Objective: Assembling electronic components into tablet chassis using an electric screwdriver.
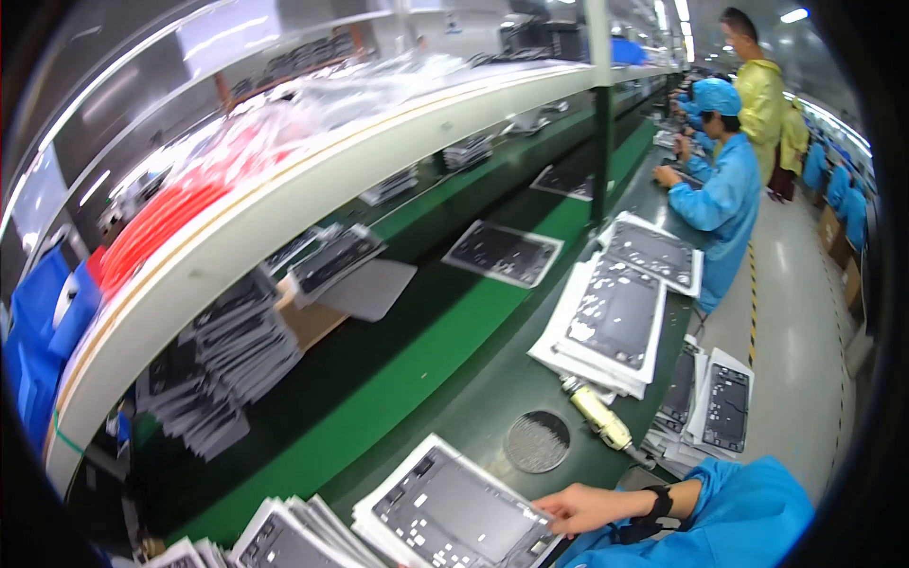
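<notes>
A flat dark tablet casing, edged in white and dotted with small white pieces, lies on a stack of similar casings at the lower middle. My right hand comes in from the right with a blue sleeve and a black wrist strap. Its fingers are closed on the casing's right edge, with the fingertips partly hidden. My left hand does not show. Left of this stack, more casings lean together. Beyond my right hand are a round dish of tiny metal pieces and a pale yellow electric screwdriver.
A tall stack of casings stands farther along the bench. Another casing lies on the green conveyor. A shelf with red and clear bags overhangs the left. A co-worker in blue works ahead; casings sit lower right.
</notes>
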`<move>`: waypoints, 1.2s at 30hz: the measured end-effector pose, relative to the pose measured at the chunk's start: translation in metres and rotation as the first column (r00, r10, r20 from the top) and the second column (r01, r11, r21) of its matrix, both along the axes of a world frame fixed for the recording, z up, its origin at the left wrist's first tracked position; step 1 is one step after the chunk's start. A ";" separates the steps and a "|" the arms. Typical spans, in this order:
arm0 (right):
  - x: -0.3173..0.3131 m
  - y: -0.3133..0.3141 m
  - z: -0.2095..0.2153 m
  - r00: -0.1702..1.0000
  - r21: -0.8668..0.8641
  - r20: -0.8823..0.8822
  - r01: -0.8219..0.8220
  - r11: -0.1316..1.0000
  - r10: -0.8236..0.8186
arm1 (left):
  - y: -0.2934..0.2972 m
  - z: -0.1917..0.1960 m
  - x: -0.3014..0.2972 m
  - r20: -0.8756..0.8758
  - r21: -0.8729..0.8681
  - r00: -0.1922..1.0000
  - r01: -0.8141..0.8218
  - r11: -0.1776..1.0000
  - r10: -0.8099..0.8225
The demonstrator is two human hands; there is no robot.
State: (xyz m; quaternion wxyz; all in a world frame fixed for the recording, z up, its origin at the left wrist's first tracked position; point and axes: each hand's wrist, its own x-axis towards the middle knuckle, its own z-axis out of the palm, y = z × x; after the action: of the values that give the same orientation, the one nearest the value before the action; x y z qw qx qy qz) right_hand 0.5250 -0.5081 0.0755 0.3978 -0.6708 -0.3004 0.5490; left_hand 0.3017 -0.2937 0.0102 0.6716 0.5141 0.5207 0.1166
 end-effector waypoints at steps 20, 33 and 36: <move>0.051 -0.006 -0.050 0.952 0.653 0.027 0.215 0.726 -0.306 | -0.066 0.004 0.180 0.320 0.318 0.788 0.434 0.843 -0.527; 0.022 -0.054 0.030 0.188 0.175 -0.824 0.982 0.076 -0.535 | -0.115 0.064 0.226 0.448 0.442 0.742 0.302 0.845 -0.499; 0.039 -0.076 0.080 0.110 0.120 -0.861 0.993 0.012 -0.497 | -0.152 0.107 0.233 0.557 0.213 0.814 0.055 0.975 -0.168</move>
State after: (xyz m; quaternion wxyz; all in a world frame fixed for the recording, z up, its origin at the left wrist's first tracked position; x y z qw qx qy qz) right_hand 0.5642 -0.5837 0.1560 0.9310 -0.2726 0.1158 0.2132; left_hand 0.5348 -0.4455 0.1173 0.7509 0.5460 0.2510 0.2740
